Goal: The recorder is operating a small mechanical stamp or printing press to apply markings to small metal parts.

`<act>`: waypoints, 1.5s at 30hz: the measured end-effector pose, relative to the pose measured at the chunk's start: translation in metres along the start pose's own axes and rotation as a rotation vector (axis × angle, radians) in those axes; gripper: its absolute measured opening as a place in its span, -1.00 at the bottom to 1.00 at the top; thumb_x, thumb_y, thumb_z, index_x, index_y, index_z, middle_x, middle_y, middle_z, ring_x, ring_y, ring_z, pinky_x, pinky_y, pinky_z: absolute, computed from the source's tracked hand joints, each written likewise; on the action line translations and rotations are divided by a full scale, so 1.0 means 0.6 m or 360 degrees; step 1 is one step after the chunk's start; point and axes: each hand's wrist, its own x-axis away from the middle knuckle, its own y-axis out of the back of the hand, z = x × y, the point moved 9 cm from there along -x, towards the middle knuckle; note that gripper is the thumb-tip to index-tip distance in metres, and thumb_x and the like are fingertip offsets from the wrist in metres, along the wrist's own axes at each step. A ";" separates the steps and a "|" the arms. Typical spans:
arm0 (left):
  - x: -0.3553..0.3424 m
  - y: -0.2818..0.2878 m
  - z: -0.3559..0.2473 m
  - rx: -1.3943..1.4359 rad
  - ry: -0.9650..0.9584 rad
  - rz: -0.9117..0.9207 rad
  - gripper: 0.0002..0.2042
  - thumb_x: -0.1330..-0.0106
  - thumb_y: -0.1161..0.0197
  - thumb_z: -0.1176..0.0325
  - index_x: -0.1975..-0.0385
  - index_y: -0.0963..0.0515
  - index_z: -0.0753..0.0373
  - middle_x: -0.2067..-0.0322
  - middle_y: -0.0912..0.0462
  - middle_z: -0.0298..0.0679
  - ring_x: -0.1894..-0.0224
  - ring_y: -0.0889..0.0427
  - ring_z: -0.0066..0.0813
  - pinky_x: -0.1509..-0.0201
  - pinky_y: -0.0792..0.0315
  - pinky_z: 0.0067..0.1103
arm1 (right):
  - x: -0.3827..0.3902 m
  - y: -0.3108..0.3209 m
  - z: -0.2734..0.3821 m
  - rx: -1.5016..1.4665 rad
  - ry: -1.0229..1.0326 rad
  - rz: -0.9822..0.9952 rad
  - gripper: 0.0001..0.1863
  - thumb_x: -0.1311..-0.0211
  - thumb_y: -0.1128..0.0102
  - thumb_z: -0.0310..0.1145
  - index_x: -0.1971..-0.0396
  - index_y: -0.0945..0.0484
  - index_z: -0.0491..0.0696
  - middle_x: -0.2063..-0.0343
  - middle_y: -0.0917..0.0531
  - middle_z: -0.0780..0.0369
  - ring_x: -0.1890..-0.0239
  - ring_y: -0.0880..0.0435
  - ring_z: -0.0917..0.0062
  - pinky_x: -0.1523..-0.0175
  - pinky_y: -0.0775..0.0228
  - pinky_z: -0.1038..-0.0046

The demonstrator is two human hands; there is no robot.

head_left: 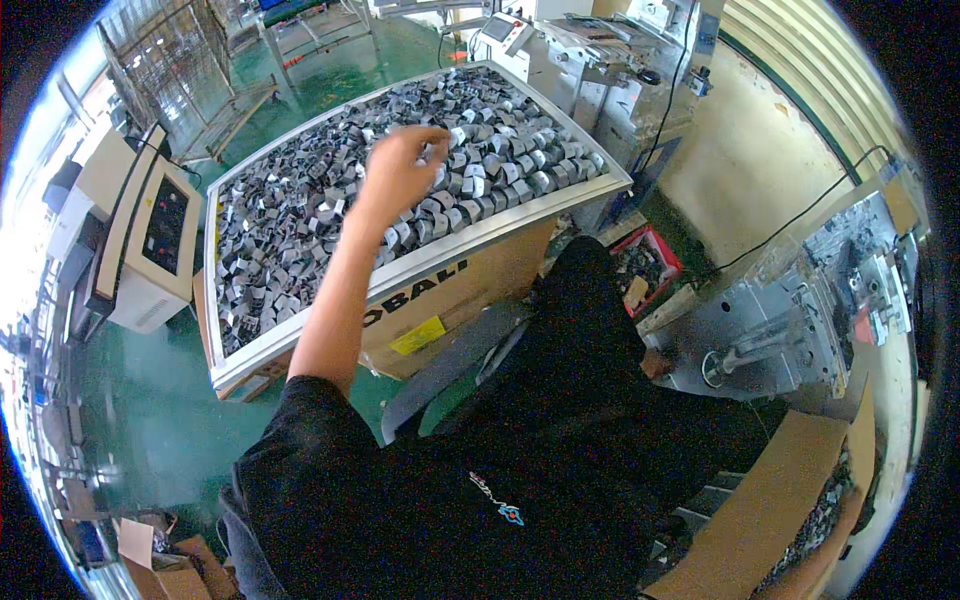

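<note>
My left hand (410, 160) reaches over a wide, shallow framed tray (440, 256) heaped with small silvery curved metal pieces (280, 250). Its fingers curl down among the pieces near the back right part of the heap; whether a piece is between them is unclear. The tray rests on a large cardboard box (460, 295). At the right, beside a metal machine fixture (760, 345), a small part of my right hand (655, 365) shows past my dark clothing; its fingers are hidden.
Beige machine (150, 280) at left; machinery (630, 70) behind the tray at right. A red bin (670, 258) of dark parts sits low beside the tray. An open carton (760, 500) stands at lower right, another (160, 565) at lower left. Cables hang along the right wall.
</note>
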 end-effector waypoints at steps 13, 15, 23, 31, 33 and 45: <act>0.152 -0.438 -0.372 0.0904 -0.0837 0.0990 -0.83 -0.31 -0.24 0.30 0.24 -0.65 0.25 0.30 -0.68 -0.05 0.19 -0.65 0.01 0.06 -0.52 -0.21 | 0.078 -0.070 0.006 -0.0473 -0.0315 0.0136 -0.54 -0.27 -0.09 -0.21 -0.06 -0.54 -0.19 0.00 -0.62 -0.11 -0.05 -0.57 -0.05 -0.14 -0.41 0.12; 0.194 -0.500 -0.329 0.0545 -0.0921 0.0980 -0.82 -0.27 -0.26 0.28 0.20 -0.65 0.17 0.25 -0.66 -0.07 0.10 -0.61 -0.01 -0.01 -0.49 -0.21 | 0.073 -0.076 0.016 -0.0538 -0.0269 0.0125 -0.55 -0.25 -0.10 -0.21 -0.05 -0.54 -0.19 0.02 -0.62 -0.12 -0.04 -0.58 -0.06 -0.12 -0.41 0.11; 0.311 -0.586 -0.288 -0.0057 -0.0828 0.1492 -0.52 -0.45 -0.05 -0.04 -0.25 -0.49 0.05 -0.40 -0.26 -0.02 -0.49 0.01 0.18 -0.51 0.16 0.07 | 0.062 -0.078 0.062 -0.0572 -0.0324 0.0115 -0.55 -0.19 -0.15 -0.19 0.01 -0.57 -0.18 0.08 -0.64 -0.13 0.03 -0.60 -0.11 -0.05 -0.45 0.06; 0.258 -0.523 -0.454 0.0729 -0.0942 0.1531 -0.79 -0.32 -0.29 0.23 0.22 -0.70 0.21 0.24 -0.73 -0.09 0.21 -0.73 -0.14 0.09 -0.56 -0.34 | 0.059 0.009 0.080 -0.0291 -0.0303 -0.0381 -0.55 -0.35 -0.12 -0.27 -0.12 -0.41 -0.25 0.05 -0.62 -0.15 -0.07 -0.57 -0.07 -0.14 -0.40 0.09; 0.210 -0.480 -0.534 0.1118 -0.1008 0.1227 -0.82 -0.33 -0.30 0.29 0.23 -0.69 0.25 0.28 -0.72 -0.09 0.23 -0.71 -0.15 0.12 -0.56 -0.36 | 0.070 0.070 0.089 -0.0399 -0.0358 -0.0790 -0.53 -0.37 -0.11 -0.35 -0.20 -0.35 -0.21 0.00 -0.60 -0.11 -0.06 -0.60 0.02 -0.12 -0.43 0.15; 0.012 -0.488 -0.927 0.1534 -0.1393 0.0647 -0.68 -0.22 -0.41 0.22 0.11 -0.68 0.28 0.19 -0.73 -0.02 0.11 -0.72 -0.12 -0.06 -0.54 -0.40 | 0.043 0.300 0.331 -0.1569 -0.0253 -0.0976 -0.57 -0.44 -0.14 -0.39 -0.27 -0.42 -0.09 0.07 -0.67 0.15 0.16 -0.68 0.56 0.01 -0.54 0.47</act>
